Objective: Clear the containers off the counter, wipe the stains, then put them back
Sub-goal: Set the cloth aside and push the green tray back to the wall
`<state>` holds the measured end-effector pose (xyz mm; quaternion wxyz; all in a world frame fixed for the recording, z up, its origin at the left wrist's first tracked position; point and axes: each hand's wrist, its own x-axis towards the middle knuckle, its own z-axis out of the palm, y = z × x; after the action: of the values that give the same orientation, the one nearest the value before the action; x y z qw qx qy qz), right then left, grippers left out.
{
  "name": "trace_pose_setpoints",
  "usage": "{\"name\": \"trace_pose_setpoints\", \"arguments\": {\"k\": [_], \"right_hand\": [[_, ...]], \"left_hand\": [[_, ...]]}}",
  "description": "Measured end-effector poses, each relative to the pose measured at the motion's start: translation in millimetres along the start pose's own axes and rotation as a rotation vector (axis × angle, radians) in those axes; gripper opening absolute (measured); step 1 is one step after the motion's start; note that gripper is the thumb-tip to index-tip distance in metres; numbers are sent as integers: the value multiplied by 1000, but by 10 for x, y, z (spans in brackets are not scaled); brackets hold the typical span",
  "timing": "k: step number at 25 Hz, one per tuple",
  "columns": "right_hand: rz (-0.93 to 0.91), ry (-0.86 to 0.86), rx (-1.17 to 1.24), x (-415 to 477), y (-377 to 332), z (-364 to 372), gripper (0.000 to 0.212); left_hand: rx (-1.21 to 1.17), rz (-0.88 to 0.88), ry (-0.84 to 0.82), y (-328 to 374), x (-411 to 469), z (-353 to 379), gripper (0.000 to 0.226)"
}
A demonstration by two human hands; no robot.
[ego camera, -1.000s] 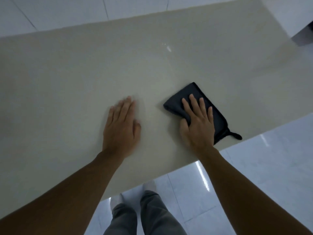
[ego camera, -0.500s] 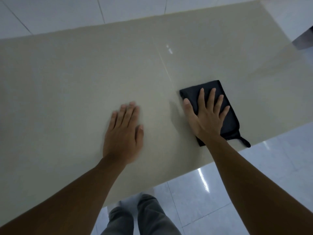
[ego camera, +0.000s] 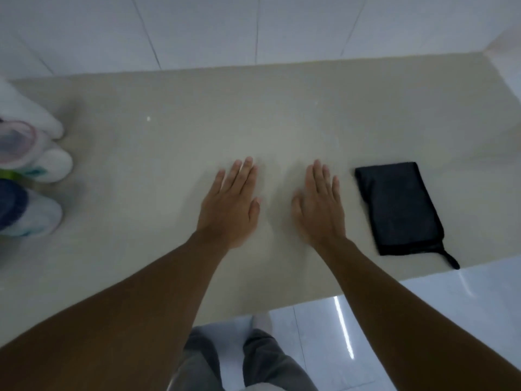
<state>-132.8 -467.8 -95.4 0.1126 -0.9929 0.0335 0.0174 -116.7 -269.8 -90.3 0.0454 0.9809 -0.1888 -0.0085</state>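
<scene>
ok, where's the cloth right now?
Head view: the black cloth lies flat on the counter near its front edge, just right of the right hand, which isn't touching it.

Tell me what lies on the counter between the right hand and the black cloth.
Nothing: in the head view, only bare counter separates the right hand from the black cloth.

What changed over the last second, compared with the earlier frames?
The right hand let go of the black cloth and moved left, now flat on the counter beside it. Containers have come into view at the left. The left hand stayed flat on the counter.
</scene>
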Motion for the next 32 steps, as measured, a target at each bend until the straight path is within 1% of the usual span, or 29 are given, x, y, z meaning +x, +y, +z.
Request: {"name": "trace_pose_setpoints", "arguments": {"k": [3, 8, 10, 13, 15, 18, 20, 23, 26, 27, 30, 32], "right_hand": [[-101, -11, 80, 13, -624, 77, 65], [-276, -9, 179, 136, -1817, 91, 56], [-327, -6, 239, 182, -2352, 9, 56], [-404, 17, 336, 201, -3134, -94, 55], [-463, 44, 439, 173, -3569, -121, 52], [-557, 74, 593, 117, -4207, -110, 46], [-573, 51, 618, 109, -4568, -88, 43], [-518, -106, 578, 145, -4984, -71, 44], [-427, -322, 477, 234, -5330, -14, 47], [-398, -387, 431, 278, -5435, 16, 51], [-332, -583, 272, 385, -5670, 90, 81], [-218, -677, 254, 450, -5748, 156, 97]], "left_hand": [[47, -22, -16, -458, -103, -314, 70], [107, -97, 22, -1438, -245, -842, 71], [119, -143, 84, -1863, -331, -1011, 65], [87, -242, 281, -2438, -489, -1249, 49], [89, -308, 376, -2753, -594, -1368, 43], [66, -391, 406, -3304, -819, -1427, 45], [56, -446, 392, -3675, -1022, -1403, 47], [38, -520, 348, -4139, -1339, -1327, 53], [-10, -616, 226, -4515, -1632, -1214, 59], [-41, -652, 178, -4606, -1714, -1172, 61], [-219, -756, 80, -4749, -1879, -1063, 59], [-376, -817, 58, -4745, -1931, -1015, 56]]}}
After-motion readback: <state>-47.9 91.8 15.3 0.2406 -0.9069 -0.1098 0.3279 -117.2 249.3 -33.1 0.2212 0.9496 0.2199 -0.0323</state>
